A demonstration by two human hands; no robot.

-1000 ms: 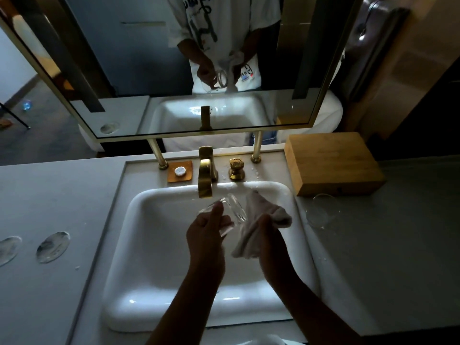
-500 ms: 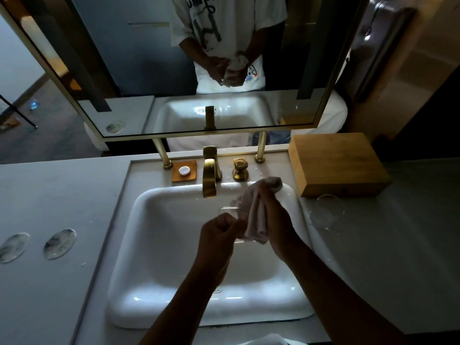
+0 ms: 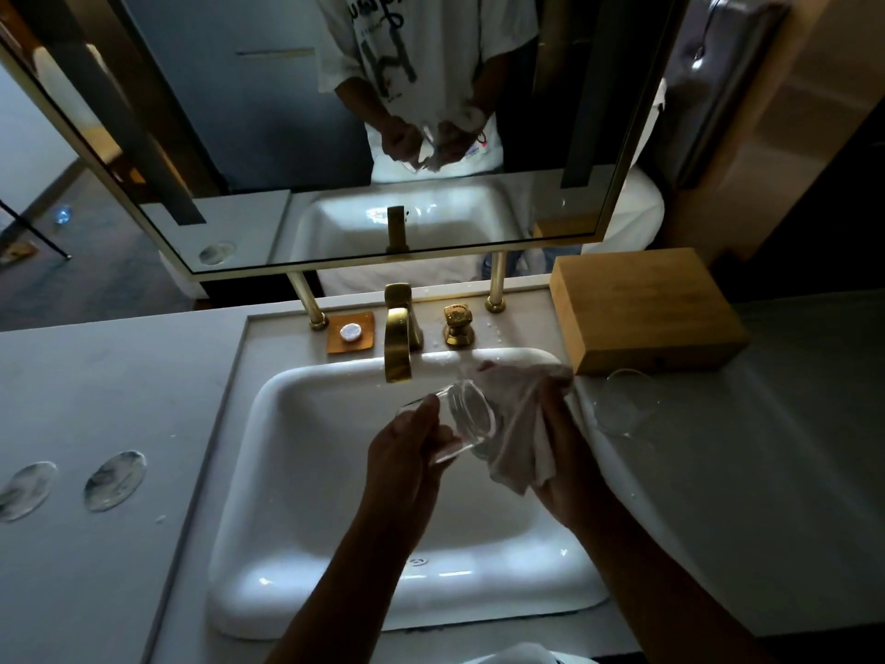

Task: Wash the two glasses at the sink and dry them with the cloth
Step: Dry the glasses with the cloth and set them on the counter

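Over the sink [image 3: 268, 424], below the tap [image 3: 397, 342]: left hand [image 3: 407, 452] gripping a tilted glass [image 3: 467, 421], right hand [image 3: 565, 452] clutching the cloth [image 3: 517, 424] against it. Second glass [image 3: 622, 400] faint on the counter, beside the wooden box [image 3: 646, 309]. Right fingers mostly hidden by cloth.

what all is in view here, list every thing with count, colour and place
clear drinking glass: 1, transparent, over the basin, in the left hand
second clear glass: 1, transparent, on the counter right of the basin
pale cloth: 1, off-white, against the held glass
white ceramic sink: 1, set in the grey counter
brass tap: 1, gold, behind the basin
brass knob: 1, right of the tap
wooden box: 1, tan, back right
round clear coasters: 2, left counter
mirror: 1, above
left hand: grips the glass
right hand: holds the cloth
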